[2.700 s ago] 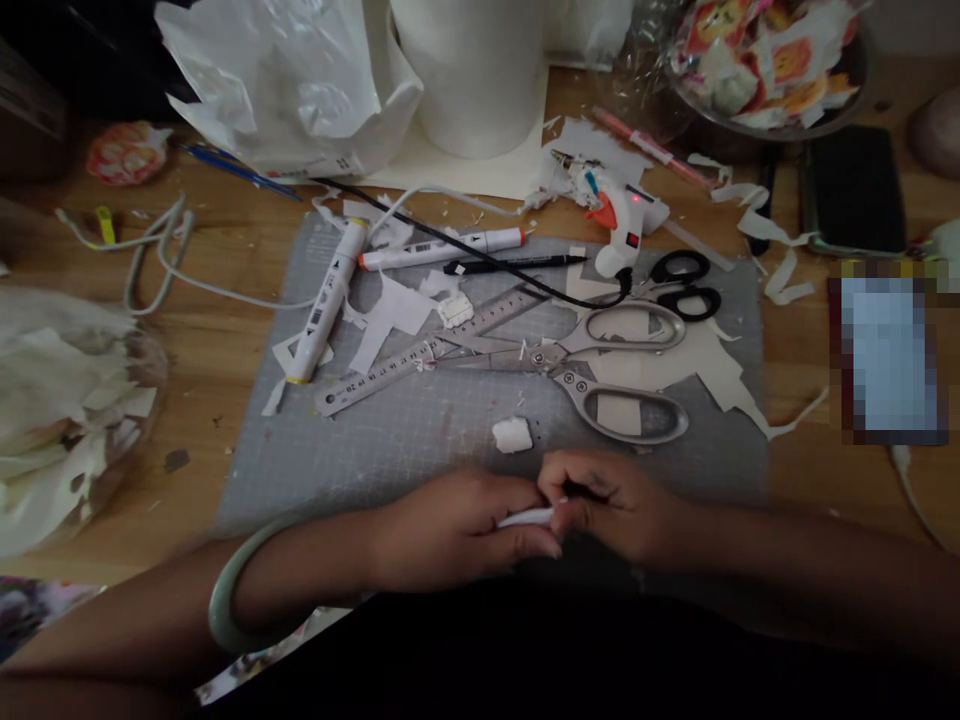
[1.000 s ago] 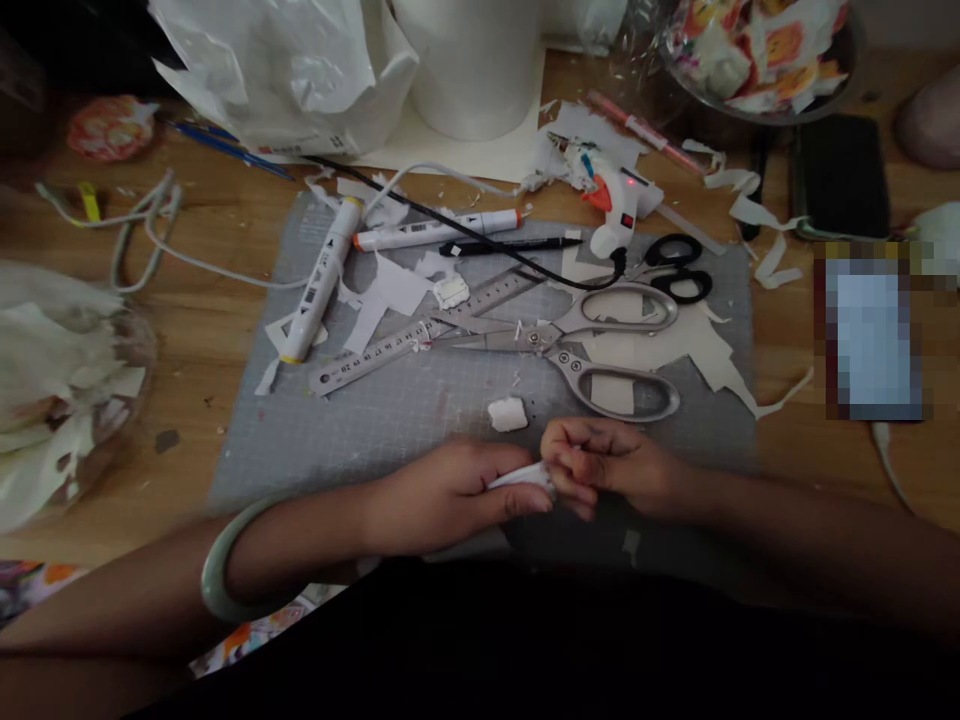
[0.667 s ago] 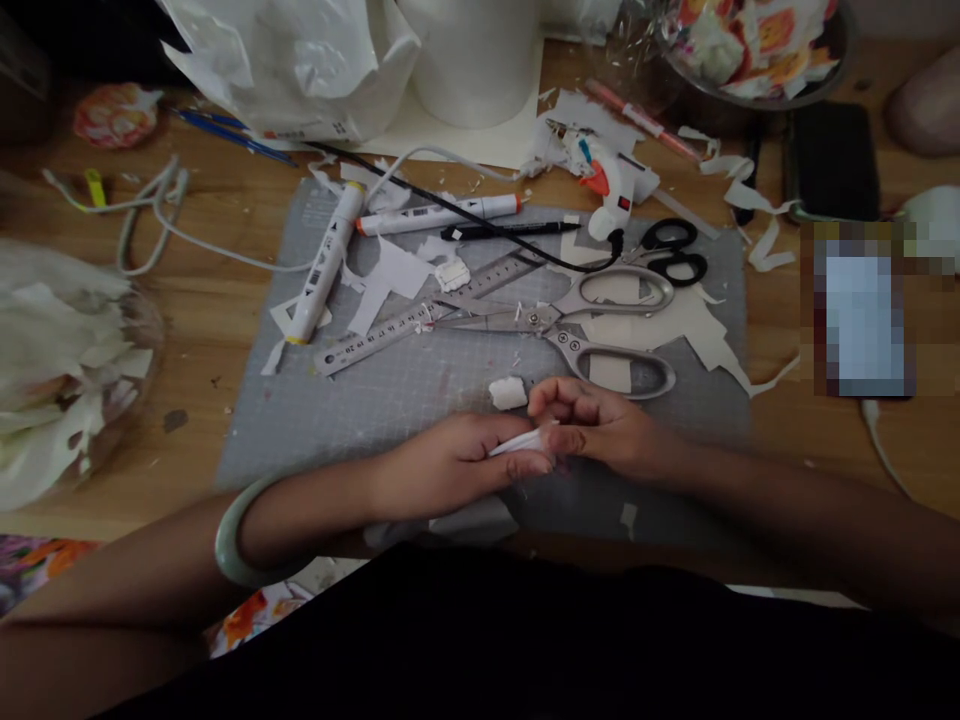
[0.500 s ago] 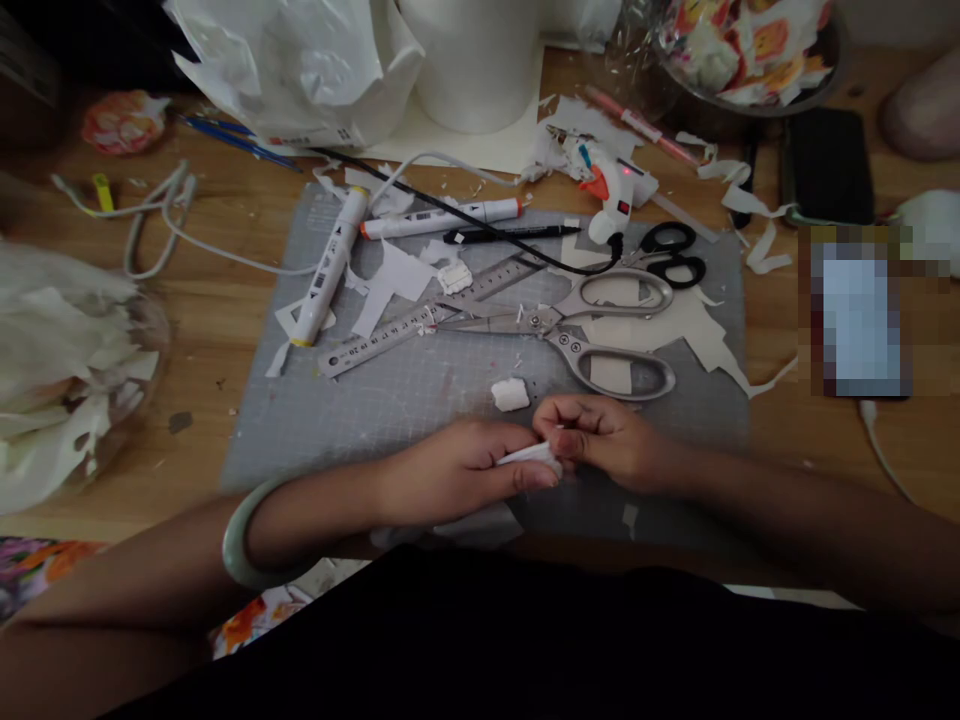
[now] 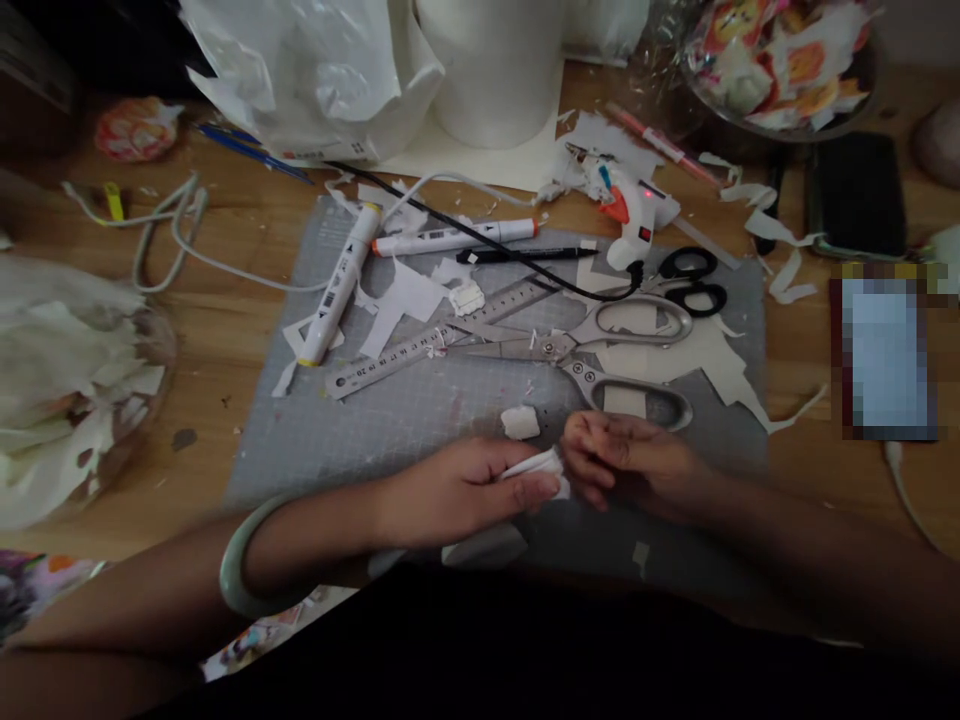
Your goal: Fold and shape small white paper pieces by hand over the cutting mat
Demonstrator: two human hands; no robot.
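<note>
My left hand, a pale green bangle on its wrist, grips a small folded white paper piece between thumb and fingers. Just right of the paper and apart from it is my right hand. Its thumb and forefinger are pinched together while the lower fingers hang loosely; anything in the pinch is too small to see. A small white block with wavy edges lies beyond the hands on the grey cutting mat. Large metal scissors lie spread near it, over a steel ruler.
White markers, a black pen and paper scraps lie across the mat. A hot glue gun with a black cord and black-handled scissors are at back right. A phone lies right; a scrap-filled clear container stands left.
My right hand has let go of the white paper and drawn away to the right. The left hand keeps its hold. The whole view has shifted slightly.
</note>
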